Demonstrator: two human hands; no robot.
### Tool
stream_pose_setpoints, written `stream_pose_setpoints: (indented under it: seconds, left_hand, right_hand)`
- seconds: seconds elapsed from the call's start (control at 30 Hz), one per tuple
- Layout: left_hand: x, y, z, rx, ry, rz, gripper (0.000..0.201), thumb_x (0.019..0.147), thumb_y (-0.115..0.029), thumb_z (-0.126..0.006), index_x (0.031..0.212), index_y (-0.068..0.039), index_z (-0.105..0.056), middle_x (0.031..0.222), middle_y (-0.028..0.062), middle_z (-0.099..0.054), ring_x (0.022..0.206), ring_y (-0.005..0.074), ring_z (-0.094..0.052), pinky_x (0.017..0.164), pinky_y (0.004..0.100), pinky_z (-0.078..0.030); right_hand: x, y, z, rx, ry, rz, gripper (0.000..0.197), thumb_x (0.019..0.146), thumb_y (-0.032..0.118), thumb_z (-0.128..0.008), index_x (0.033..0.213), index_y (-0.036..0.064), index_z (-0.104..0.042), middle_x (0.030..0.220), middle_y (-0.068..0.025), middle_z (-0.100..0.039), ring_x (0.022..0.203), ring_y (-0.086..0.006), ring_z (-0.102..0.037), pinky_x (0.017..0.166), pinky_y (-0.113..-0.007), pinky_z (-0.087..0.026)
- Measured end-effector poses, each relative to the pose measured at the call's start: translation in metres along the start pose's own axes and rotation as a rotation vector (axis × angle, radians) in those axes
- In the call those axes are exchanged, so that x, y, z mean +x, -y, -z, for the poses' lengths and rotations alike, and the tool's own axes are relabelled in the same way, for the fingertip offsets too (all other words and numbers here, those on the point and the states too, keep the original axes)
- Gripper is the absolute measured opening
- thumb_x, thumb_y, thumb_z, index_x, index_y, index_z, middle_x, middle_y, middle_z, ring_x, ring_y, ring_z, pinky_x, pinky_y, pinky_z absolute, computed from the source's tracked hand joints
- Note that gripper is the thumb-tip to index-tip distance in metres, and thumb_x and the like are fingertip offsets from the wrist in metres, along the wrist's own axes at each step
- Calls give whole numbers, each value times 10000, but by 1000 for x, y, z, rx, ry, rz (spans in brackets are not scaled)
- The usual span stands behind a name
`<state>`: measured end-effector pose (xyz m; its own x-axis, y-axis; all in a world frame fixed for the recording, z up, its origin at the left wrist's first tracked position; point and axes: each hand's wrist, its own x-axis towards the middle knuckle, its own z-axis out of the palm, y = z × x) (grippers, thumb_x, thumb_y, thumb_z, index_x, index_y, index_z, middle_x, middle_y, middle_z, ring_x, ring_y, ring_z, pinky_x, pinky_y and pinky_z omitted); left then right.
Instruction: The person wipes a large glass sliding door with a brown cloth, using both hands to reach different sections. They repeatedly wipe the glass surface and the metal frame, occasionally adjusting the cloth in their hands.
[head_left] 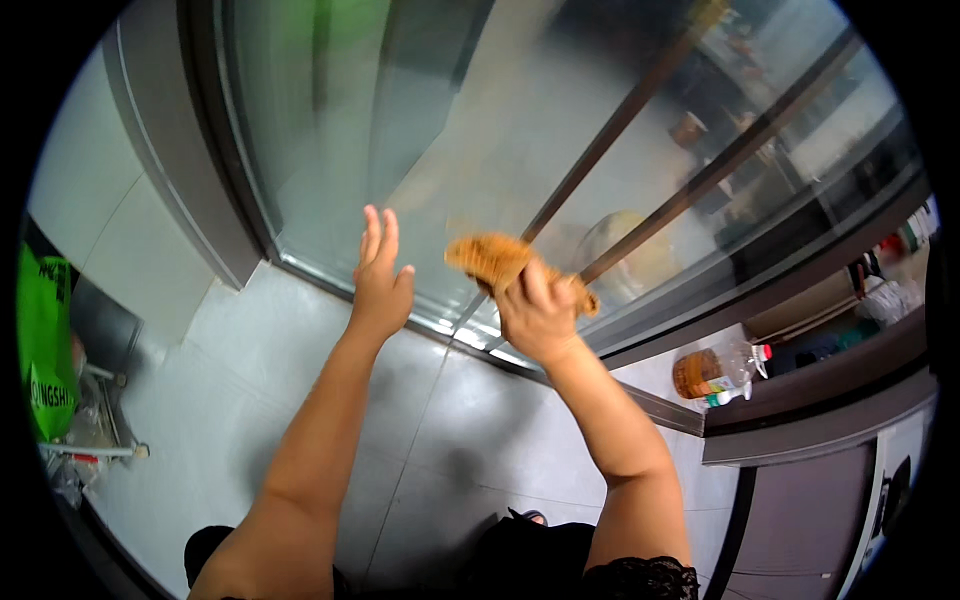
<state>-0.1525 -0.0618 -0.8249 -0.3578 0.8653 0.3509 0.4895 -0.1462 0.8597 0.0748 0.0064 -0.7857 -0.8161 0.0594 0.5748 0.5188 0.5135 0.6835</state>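
Note:
Ahead of me stands a glass sliding door (440, 150) with dark frame bars. My right hand (540, 312) grips a brown-orange cloth (490, 258), bunched in the fingers and blurred along its left end. The cloth is up against or just in front of the glass; I cannot tell whether it touches. To its left, my left hand (380, 275) is raised with fingers stretched out and thumb apart, holding nothing. It is close to the pane, though contact cannot be made out.
A green bag (45, 345) hangs by a metal rack (110, 452) at the left. On the right, a clear bottle of amber liquid (700, 373) stands on the floor by the door frame (655, 405). Brown cabinet doors (800, 515) lie at lower right. Underfoot are pale tiles (410, 440).

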Motion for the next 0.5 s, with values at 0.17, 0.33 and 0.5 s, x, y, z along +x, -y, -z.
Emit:
stream_pose_setpoints:
  seconds: [0.17, 0.33, 0.5]
  left_hand:
    - [-1, 7, 3, 122, 38, -13, 775, 894, -21, -477, 1558, -173, -108, 1625, 139, 22, 1467, 429, -100, 1097, 667, -149]
    - [-1, 6, 6, 147, 66, 11, 773, 899, -10, -472, 1558, -189, -108, 1626, 123, 36, 1467, 426, -101, 1089, 686, -141]
    - [-5, -4, 9, 236, 119, 76, 780, 896, 30, -458, 1554, -197, -107, 1621, 141, 24, 1471, 417, -88, 1098, 691, -132]
  right_hand:
    - [-151, 77, -54, 69, 579, 679, 345, 825, 259, -526, 1037, 89, -738, 1281, -53, -588, 1297, -279, -367, 938, -365, -327]
    - [-96, 49, -10, 155, 514, 245, 392, 832, 253, -541, 1166, 101, -680, 1348, -37, -533, 1308, -281, -366, 895, -434, -337]
    - [-124, 30, -12, 197, 422, 286, 378, 818, 245, -542, 1126, 72, -677, 1320, -69, -551, 1257, -286, -427, 818, -430, -352]
